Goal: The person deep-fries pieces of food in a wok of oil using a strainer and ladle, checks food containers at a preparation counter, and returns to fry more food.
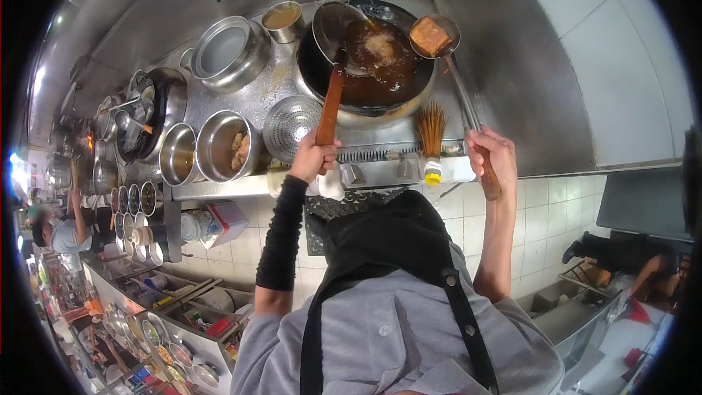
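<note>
My left hand (pixel 314 159) grips the wooden handle of a skimmer (pixel 332 106). Its round, dark head reaches over the left side of a large wok (pixel 314 77). Dark brown oil (pixel 373 88) fills the wok, with pale foam and bits on its surface. The wooden end of a long ladle (pixel 461 86) is in my right hand (pixel 491 161), fingers closed around it. In the ladle's bowl, at the wok's right rim, rests a golden-brown block of food (pixel 430 36). Between my hands, a bamboo brush (pixel 431 128) with a yellow end leans at the stove's front edge.
Left of the wok stand a lidded pot (pixel 227 51), a small pot of brown liquid (pixel 282 20), a perforated strainer (pixel 291 128) and a pot with meat pieces (pixel 227 146). Another wok (pixel 168 102) is further left. Other people are at far left (pixel 66 230) and far right (pixel 643 263).
</note>
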`<action>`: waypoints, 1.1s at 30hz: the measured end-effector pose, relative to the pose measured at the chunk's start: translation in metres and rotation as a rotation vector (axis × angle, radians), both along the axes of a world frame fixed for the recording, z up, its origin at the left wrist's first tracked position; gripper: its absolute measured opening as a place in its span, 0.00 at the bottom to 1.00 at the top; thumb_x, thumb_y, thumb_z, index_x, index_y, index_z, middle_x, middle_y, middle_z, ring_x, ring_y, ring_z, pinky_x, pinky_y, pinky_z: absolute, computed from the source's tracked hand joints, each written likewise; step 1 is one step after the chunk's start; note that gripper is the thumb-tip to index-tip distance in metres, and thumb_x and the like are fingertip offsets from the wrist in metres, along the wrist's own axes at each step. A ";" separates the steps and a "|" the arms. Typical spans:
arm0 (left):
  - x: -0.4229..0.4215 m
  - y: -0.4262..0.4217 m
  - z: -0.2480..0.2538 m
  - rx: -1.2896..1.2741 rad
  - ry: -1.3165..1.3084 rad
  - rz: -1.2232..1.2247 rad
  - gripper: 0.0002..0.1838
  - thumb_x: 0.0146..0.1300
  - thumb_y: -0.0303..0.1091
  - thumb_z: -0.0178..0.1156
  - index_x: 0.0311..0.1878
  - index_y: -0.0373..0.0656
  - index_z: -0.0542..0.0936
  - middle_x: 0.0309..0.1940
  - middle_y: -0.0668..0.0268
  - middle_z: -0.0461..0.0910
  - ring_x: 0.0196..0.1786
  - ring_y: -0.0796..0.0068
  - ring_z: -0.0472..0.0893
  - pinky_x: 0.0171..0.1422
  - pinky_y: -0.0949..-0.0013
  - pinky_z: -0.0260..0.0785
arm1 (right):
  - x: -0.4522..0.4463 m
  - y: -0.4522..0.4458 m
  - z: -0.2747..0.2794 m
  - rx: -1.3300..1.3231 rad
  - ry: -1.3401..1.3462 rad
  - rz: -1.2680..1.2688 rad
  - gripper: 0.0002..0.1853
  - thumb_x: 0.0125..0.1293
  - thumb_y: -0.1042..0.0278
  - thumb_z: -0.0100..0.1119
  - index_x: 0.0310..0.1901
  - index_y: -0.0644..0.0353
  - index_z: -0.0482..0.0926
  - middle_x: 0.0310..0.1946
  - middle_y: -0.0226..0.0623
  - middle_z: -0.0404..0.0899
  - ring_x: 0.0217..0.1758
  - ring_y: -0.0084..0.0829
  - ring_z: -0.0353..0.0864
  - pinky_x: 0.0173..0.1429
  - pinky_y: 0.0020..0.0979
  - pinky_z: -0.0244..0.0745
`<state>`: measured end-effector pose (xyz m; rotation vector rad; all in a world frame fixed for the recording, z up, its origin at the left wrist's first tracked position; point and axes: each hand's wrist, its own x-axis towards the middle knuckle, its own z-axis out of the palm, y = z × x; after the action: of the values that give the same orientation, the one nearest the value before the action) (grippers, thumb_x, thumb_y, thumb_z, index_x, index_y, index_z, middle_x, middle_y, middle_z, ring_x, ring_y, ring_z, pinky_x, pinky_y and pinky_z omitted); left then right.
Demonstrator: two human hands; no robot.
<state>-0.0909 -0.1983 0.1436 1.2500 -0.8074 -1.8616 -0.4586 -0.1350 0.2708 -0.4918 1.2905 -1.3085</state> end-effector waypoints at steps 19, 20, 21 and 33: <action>0.026 0.125 0.067 0.077 0.253 0.083 0.19 0.67 0.16 0.57 0.60 0.35 0.71 0.46 0.66 0.74 0.25 0.89 0.62 0.23 0.82 0.52 | -0.008 -0.012 -0.030 0.056 0.116 0.122 0.09 0.68 0.77 0.63 0.44 0.75 0.77 0.26 0.35 0.76 0.18 0.20 0.70 0.17 0.24 0.62; 0.030 0.134 0.074 0.075 0.246 0.107 0.19 0.67 0.17 0.58 0.61 0.35 0.71 0.47 0.65 0.74 0.25 0.89 0.62 0.22 0.82 0.52 | -0.005 -0.014 -0.033 0.060 0.103 0.130 0.08 0.68 0.77 0.63 0.43 0.74 0.77 0.26 0.35 0.76 0.18 0.21 0.70 0.17 0.24 0.62; 0.031 0.144 0.086 0.056 0.242 0.159 0.20 0.68 0.16 0.58 0.61 0.35 0.70 0.48 0.64 0.73 0.25 0.90 0.61 0.21 0.83 0.52 | 0.000 -0.017 -0.037 0.064 0.091 0.140 0.08 0.68 0.76 0.63 0.42 0.73 0.77 0.26 0.34 0.76 0.18 0.21 0.70 0.18 0.24 0.62; 0.089 0.256 0.159 -0.008 -0.178 0.650 0.14 0.67 0.17 0.56 0.55 0.37 0.73 0.34 0.71 0.71 0.23 0.89 0.63 0.21 0.82 0.54 | 0.035 -0.074 -0.091 0.119 0.116 0.407 0.06 0.67 0.76 0.63 0.35 0.64 0.74 0.24 0.31 0.74 0.18 0.22 0.71 0.19 0.28 0.63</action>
<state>-0.0014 0.0582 0.3027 1.4693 -0.4177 -1.2359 -0.4234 -0.2092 0.1798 -0.7123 1.2736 -0.8707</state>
